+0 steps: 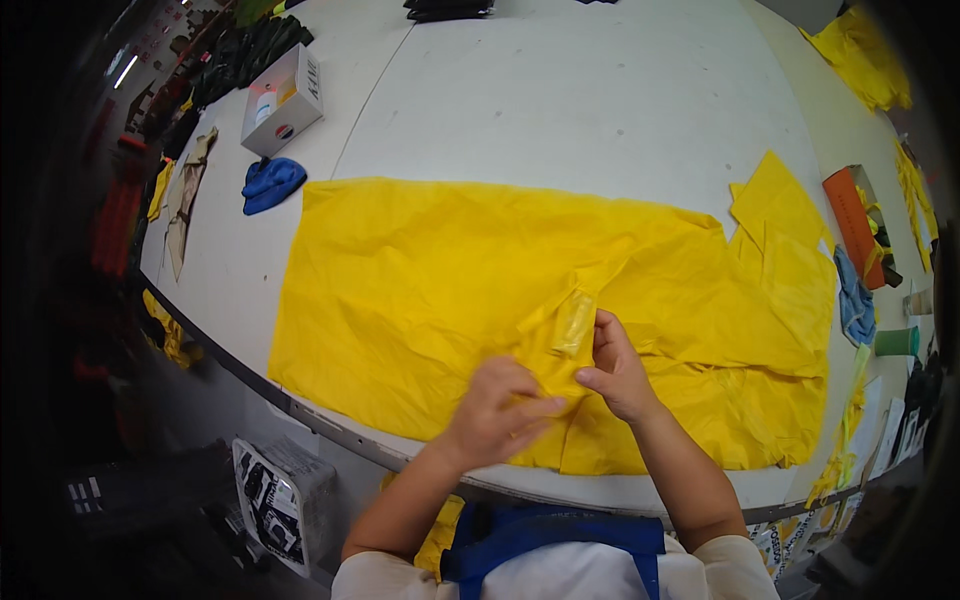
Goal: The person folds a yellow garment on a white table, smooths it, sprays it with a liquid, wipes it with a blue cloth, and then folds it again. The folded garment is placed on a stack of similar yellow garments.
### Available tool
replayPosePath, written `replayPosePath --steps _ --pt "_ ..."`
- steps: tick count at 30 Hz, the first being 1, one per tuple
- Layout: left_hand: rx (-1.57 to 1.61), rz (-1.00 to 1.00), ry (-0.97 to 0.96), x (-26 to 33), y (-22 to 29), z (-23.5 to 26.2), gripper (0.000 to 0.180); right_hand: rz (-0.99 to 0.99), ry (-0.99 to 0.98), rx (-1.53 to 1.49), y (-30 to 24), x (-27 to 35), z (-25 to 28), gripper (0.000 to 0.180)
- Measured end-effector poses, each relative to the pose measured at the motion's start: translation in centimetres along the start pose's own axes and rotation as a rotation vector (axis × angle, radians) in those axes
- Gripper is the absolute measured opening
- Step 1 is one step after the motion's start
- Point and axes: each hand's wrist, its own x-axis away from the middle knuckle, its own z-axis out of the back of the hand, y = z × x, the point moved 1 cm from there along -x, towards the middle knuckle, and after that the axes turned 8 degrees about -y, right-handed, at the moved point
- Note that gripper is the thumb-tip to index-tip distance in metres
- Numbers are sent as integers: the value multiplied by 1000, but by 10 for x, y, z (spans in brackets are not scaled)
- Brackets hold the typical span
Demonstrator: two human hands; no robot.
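A large yellow garment lies spread and wrinkled along the near side of the table. Near its front edge, my right hand pinches a raised fold of the fabric between thumb and fingers. On that fold sits a small shiny, see-through patch, roughly rectangular. My left hand, blurred by motion, hovers just left of the fold over the fabric. Its fingers look bent and apart, and nothing shows in them. At the right end, a narrower yellow piece angles away from me.
The white table carries a white box and a blue cloth cap at the left. Along the right edge are an orange box, a blue denim cloth and a green cup. A plastic bin stands below the near edge.
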Motion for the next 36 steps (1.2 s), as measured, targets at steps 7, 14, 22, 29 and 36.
replayPosePath --steps 7,14,22,29,36 --pt "286 534 164 10 6 -39 59 -181 110 -274 3 46 -8 41" --pt "558 655 -114 -12 17 -39 52 54 28 -79 -10 68 -1 46" --pt "96 255 258 -5 48 -52 30 -18 163 493 -3 74 17 34" --pt "-252 130 221 15 56 -78 47 -98 548 -119 -24 56 -6 23" --pt "227 641 324 3 -22 -35 47 27 298 891 -46 57 -21 24"
